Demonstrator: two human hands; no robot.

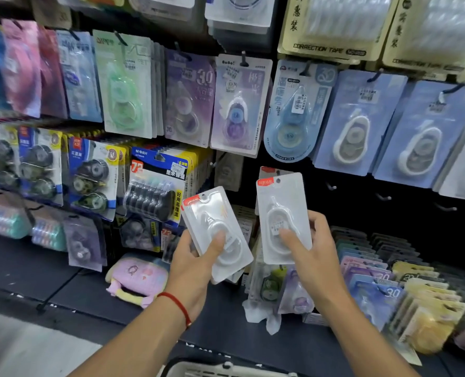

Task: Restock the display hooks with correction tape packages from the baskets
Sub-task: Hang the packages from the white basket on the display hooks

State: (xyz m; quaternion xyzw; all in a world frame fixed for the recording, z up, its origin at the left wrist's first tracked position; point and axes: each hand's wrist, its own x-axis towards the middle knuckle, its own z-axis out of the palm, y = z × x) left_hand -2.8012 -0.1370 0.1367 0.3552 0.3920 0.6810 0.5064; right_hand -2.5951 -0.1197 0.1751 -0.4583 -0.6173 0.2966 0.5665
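My left hand (192,270) grips a small stack of white correction tape packages (215,227), tilted to the left, thumb pressed on the blister. My right hand (311,251) holds one white correction tape package (280,210) upright, its hang hole at the top. Just behind that package another of the same kind hangs on the wall. To the right of it, several bare display hooks (383,197) stick out of the dark panel. The rim of a basket (226,367) shows at the bottom edge, below my arms.
Rows of hanging correction tape packages (239,104) fill the wall above and to the left. A dark shelf (63,268) carries a pink pouch (139,278), loose packs, and trays of coloured packages (389,289) at the right.
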